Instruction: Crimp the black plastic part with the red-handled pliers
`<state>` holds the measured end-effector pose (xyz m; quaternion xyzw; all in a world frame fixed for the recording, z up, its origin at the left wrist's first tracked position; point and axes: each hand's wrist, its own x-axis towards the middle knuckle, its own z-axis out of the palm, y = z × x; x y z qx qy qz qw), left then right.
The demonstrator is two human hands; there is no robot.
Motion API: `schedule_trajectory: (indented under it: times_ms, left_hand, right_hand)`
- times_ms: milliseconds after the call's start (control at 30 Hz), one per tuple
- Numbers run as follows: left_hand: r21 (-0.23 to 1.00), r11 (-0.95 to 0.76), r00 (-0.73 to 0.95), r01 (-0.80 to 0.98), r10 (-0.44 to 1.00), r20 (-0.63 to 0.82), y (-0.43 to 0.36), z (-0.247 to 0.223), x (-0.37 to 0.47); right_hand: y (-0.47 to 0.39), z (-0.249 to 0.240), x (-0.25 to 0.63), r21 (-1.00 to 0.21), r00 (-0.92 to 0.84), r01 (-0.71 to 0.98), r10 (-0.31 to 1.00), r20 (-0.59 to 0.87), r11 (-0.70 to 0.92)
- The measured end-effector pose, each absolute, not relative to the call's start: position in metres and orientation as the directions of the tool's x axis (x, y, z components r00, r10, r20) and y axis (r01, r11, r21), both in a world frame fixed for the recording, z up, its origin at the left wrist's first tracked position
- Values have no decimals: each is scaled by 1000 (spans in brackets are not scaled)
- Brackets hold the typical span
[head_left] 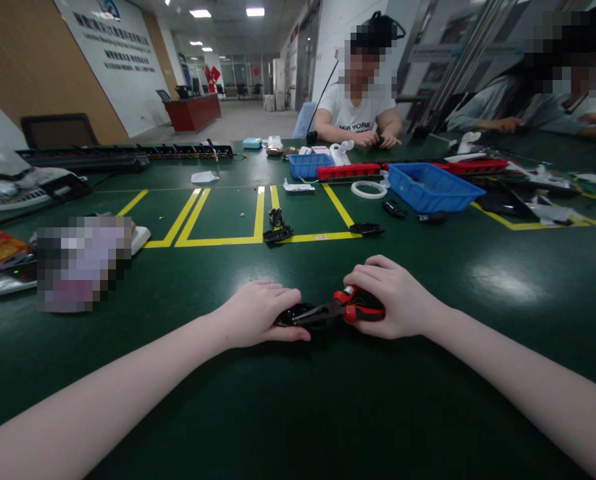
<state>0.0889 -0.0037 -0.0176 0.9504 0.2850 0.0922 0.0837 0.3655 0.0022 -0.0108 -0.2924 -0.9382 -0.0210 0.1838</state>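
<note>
Near the middle of the green table, my left hand pinches a small black part between thumb and fingers. My right hand is wrapped round the red and black handles of a pair of pliers. The pliers' jaws point left and lie against the black part; whether they grip it is unclear. Beyond my hands, black pieces rest on the yellow tape lines, and another black piece lies to their right.
A blue bin, a smaller blue bin and a white tape ring stand farther back on the green table. A blurred object lies at left. A person sits opposite; others sit at right.
</note>
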Motion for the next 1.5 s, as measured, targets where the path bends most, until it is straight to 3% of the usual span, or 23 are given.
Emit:
schedule_trajectory:
  times_ms: [267, 733, 1500]
  left_hand:
    - [221, -820, 819, 528, 561, 123, -3, -18, 89]
    - [213, -832, 830, 512, 543, 125, -4, -16, 90]
    - [208, -811, 811, 546, 575, 110, -3, -18, 90]
  right_hand:
    - [6, -11, 366, 16, -771, 551, 502, 391, 834]
    - [11, -6, 370, 283, -805, 523, 358, 473, 804]
    - [6, -11, 366, 185, -776, 549, 414, 477, 815]
